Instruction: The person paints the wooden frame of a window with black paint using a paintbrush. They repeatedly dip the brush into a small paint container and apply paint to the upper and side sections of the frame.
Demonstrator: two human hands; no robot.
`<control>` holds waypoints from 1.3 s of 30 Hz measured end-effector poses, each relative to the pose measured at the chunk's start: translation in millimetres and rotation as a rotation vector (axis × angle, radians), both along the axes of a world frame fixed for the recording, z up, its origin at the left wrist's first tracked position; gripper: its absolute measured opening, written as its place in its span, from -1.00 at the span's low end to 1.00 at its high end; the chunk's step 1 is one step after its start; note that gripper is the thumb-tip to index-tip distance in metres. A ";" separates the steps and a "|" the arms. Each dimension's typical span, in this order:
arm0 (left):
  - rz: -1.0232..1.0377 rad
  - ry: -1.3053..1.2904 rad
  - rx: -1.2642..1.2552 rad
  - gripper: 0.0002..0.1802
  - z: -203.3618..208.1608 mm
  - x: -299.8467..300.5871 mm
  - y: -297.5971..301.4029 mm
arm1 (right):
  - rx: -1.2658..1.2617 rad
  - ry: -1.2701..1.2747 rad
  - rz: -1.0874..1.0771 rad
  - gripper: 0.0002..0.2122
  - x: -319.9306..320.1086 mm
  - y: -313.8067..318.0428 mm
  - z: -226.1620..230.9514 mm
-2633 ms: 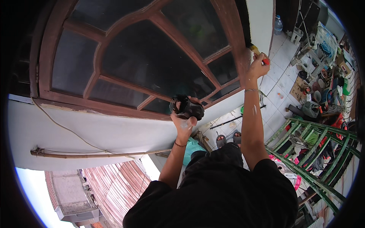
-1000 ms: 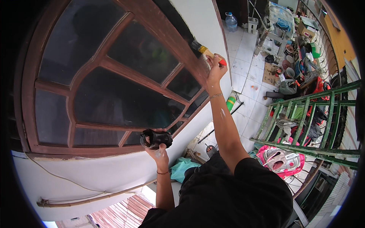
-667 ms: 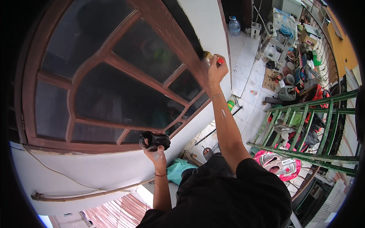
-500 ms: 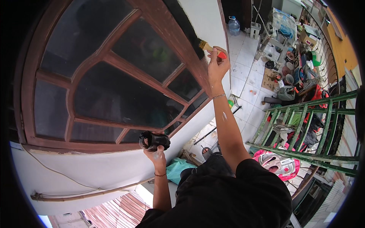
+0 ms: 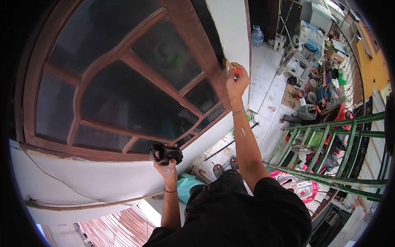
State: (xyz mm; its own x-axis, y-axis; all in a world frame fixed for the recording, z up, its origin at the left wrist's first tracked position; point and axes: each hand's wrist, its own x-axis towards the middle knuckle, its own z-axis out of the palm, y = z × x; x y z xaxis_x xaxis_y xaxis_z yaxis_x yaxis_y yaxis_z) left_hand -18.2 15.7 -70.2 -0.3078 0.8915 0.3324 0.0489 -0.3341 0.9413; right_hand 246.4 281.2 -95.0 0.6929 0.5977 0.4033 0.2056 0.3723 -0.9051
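Note:
My right hand grips a paintbrush with a red-ended handle. Its bristles, mostly hidden by my fingers, are at the lower end of a glossy black strip between the brown wooden window frame and the white wall. Lower and to the left, my left hand is wrapped round a dark container, tilted, with black on its surface. That container is held just in front of the window's bottom rail. Pale smears mark my left thumb and right forearm.
A green metal ladder leans across the right side. Beyond it, buckets and clutter line the railing. A large water bottle stands on the white tiled floor. A bamboo pole and a cable run along the lower left wall.
My right hand has turned the paintbrush and drawn it slightly downward, so its bristles show less. The left hand keeps its hold on the container. The view has shifted a little.

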 end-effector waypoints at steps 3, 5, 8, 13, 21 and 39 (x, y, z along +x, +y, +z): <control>0.023 -0.015 -0.012 -0.01 2.3 1.3 -2.8 | 0.018 -0.008 -0.018 -0.88 6.0 -6.6 -4.0; 0.034 -0.031 -0.020 -0.01 2.7 1.7 -4.6 | -0.003 0.015 -0.017 -0.87 8.0 -10.5 -12.9; 0.043 -0.073 -0.020 0.02 3.7 3.6 -5.2 | -0.046 0.052 0.029 -0.87 9.6 -4.8 -22.8; 0.058 -0.123 -0.018 0.05 5.2 7.7 -7.3 | 0.141 -0.057 0.016 -0.89 9.4 3.8 -9.2; 0.055 -0.133 -0.030 0.03 2.9 14.8 -6.5 | -0.053 -0.005 0.037 -0.87 22.1 -7.9 -34.7; 0.040 -0.037 -0.090 -0.04 -1.3 17.4 -16.3 | 0.288 0.025 0.199 -0.91 16.3 0.0 -16.4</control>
State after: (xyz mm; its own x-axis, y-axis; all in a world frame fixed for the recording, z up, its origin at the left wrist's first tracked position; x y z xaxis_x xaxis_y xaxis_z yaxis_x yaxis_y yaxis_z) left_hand -0.8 -0.5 -71.4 -0.3547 0.9039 0.2391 0.0248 -0.2466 0.9688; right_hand 262.8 281.2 -111.4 0.5861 0.5862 0.5594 0.0819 0.6440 -0.7607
